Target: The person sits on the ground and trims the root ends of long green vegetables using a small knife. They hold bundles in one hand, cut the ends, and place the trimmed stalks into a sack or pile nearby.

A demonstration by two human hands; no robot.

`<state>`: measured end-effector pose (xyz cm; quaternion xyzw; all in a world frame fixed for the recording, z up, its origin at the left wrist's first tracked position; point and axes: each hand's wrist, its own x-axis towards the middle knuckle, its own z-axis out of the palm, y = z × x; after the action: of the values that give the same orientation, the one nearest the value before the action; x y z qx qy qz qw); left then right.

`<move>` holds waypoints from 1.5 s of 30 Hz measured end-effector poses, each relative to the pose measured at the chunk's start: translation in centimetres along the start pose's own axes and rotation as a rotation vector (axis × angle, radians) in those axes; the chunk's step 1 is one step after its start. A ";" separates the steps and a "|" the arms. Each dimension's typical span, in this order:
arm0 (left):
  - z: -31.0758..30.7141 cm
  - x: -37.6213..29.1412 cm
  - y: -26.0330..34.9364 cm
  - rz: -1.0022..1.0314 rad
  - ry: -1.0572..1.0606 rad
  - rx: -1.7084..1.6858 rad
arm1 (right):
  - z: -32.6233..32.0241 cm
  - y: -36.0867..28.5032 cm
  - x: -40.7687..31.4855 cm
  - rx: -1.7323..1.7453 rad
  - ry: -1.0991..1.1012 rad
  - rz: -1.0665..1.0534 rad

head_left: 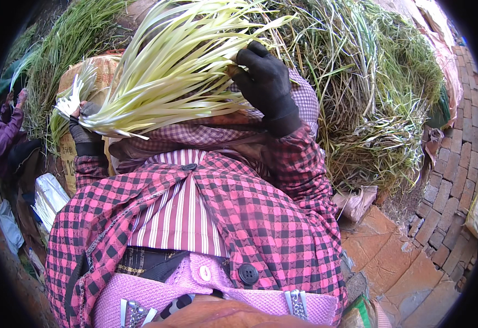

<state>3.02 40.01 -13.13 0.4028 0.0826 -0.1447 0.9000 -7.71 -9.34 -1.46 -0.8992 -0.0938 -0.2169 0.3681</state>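
A large bunch of pale yellow-white leafy stalks [173, 74], like blanched chives, fans out over my lap. My left hand [86, 117], in a dark glove with bare fingertips, grips the bunch near its white stem ends at the left. My right hand [263, 78], in a black glove, is at the right side of the leaves, its fingers bent and touching the leaf tips; whether they pinch any leaf is unclear. A smaller bundle with white stem ends [73, 96] lies beside my left hand, over a printed woven sack [67, 158].
Heaped green and dry grassy leaves [370, 82] rise at the right, with more green leaves [67, 41] at upper left. Another person in a purple sleeve [3, 131] works at far left. Flattened cardboard [390, 262] and brick paving [448, 197] lie at lower right.
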 end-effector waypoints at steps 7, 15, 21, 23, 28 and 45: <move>0.7 -0.1 0.1 -0.022 -0.087 -0.057 | -0.4 -0.4 0.5 -0.023 -0.067 -0.021; 2.0 0.4 0.0 -0.017 -0.098 -0.123 | 4.8 5.6 1.3 -0.242 -0.149 0.242; 3.8 -0.4 2.8 0.053 -0.305 -0.265 | -2.9 14.5 -1.5 0.178 0.280 0.632; 2.1 0.6 6.3 0.039 -0.494 -0.263 | -7.4 13.9 -2.3 0.148 0.436 0.733; 7.4 -3.3 10.7 0.165 -0.440 -0.085 | -7.9 6.5 -0.7 -0.050 0.287 0.383; 12.2 -1.9 12.8 0.269 -0.614 0.102 | 3.5 12.5 -1.4 0.129 0.215 0.718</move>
<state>5.81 39.30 4.42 0.3922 -0.2537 -0.1432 0.8725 -3.71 -15.80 -12.13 -0.8220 0.2530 -0.1607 0.4842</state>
